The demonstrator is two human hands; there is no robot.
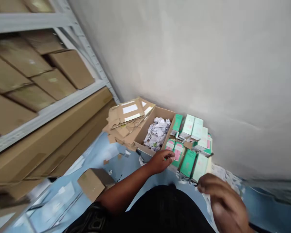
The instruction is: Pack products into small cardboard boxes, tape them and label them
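My left hand (161,160) hovers at the near left edge of the green and white boxes, fingers loosely bent with a gap before the thumb; nothing shows in it. Close by are a green and pink box (178,152) and an open carton (142,145) of crumpled white paper (157,133). At the lower right is my right hand (223,199), curled and smeared by motion, so its grip is unclear. Beyond it stand a pale green box (200,166) and a green box (188,162). Several more pale boxes (188,125) are stacked behind, against the wall.
Flattened cardboard (126,118) is piled left of the open carton. A small brown box (93,183) and paper scraps lie on the blue floor (99,150). Metal shelving (63,100) with brown cartons (19,58) fills the left side; a grey wall (196,58) rises behind.
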